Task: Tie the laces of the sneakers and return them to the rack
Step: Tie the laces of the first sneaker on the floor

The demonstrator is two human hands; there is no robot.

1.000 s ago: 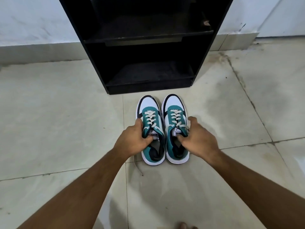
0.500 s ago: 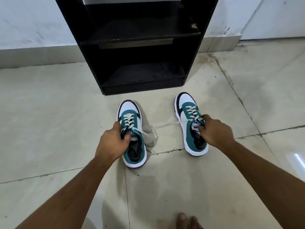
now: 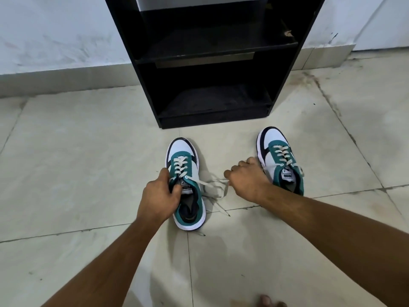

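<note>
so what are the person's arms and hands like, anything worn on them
Both arms are bare all the way to the frame's edge: no sleeves show. The left hand and right hand wear no gloves, and no watch, bracelet or ring is visible on the parts that show. Nothing else covers or marks them.

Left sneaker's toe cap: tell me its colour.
White, edged in black, on the left sneaker; clearest in the head view.
</note>
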